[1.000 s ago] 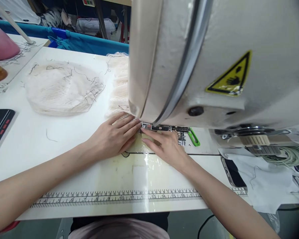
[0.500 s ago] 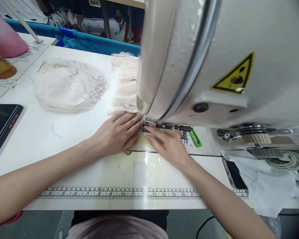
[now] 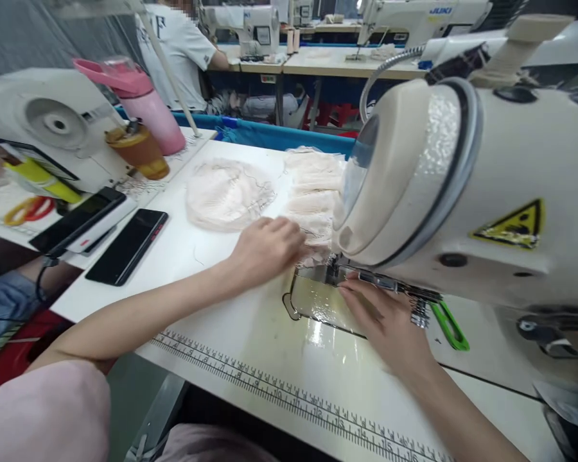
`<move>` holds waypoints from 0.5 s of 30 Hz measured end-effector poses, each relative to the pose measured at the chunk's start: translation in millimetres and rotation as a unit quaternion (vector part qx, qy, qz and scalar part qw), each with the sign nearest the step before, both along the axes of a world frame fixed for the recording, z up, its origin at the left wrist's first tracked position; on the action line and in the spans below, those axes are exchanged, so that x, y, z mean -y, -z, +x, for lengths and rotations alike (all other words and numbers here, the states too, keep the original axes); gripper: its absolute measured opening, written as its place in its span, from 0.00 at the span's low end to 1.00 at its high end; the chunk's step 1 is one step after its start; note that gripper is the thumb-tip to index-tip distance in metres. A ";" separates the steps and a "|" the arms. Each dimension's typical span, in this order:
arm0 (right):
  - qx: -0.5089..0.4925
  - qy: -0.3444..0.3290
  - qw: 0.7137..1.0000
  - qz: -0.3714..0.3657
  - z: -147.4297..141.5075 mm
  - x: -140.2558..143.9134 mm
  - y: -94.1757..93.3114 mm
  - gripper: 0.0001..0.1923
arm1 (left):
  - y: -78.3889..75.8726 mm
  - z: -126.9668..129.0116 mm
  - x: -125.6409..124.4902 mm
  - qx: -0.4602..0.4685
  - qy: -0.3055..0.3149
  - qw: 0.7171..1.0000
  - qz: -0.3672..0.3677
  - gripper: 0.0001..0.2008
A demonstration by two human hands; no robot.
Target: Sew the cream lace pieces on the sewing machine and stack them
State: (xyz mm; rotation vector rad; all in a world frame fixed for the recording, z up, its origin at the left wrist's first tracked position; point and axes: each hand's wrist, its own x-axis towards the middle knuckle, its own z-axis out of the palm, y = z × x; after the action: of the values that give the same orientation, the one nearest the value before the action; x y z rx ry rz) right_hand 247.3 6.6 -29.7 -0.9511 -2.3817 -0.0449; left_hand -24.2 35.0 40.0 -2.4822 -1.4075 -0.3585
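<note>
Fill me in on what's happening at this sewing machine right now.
A person sits at a sewing machine. Their left hand rests on pale lace fabric beside the needle area; their right hand lies flat on the metal plate under the machine head. A second pile of fabric sits further back on the table, near a black phone.

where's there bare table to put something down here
Bare white table lies between the black phone, the round mesh piece and the left hand. Another strip runs between the needle plate and the printed ruler. Under the machine head, both hands, right hand included, crowd the space.
</note>
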 end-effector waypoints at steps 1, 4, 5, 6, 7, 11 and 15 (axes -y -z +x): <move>0.030 -0.011 0.999 0.038 1.9 -0.7 1.9 0.26 | -7.5 -9.2 -7.7 0.000 -0.080 0.996 -0.026 0.12; 0.110 -0.029 0.980 0.164 3.3 -0.9 2.7 0.29 | -24.2 -42.3 -28.9 0.022 -0.237 0.967 -0.088 0.09; 0.122 -0.018 0.975 0.184 2.3 -0.3 1.4 0.28 | -26.8 -52.9 -34.0 0.025 -0.246 0.964 -0.099 0.08; 0.126 -0.003 0.972 0.197 0.9 0.4 -0.3 0.27 | -27.9 -62.4 -37.8 0.034 -0.252 0.962 -0.105 0.07; 0.126 0.008 0.972 0.199 -0.7 1.0 -2.0 0.25 | -28.0 -70.6 -40.3 0.044 -0.253 0.960 -0.109 0.06; 0.102 0.003 0.983 0.155 -3.9 1.2 -4.8 0.21 | -25.5 -90.6 -43.5 0.115 -0.251 0.951 -0.135 0.09; 0.080 0.024 0.989 0.122 -3.8 0.5 -2.9 0.20 | -25.6 -100.5 -45.5 0.199 -0.256 0.931 -0.166 0.10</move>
State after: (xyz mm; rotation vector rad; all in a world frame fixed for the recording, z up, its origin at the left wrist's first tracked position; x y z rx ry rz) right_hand 243.5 6.0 -26.7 -0.9158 -2.4266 -0.4346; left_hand -124.7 80.5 65.6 -2.2237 -2.3828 -0.5672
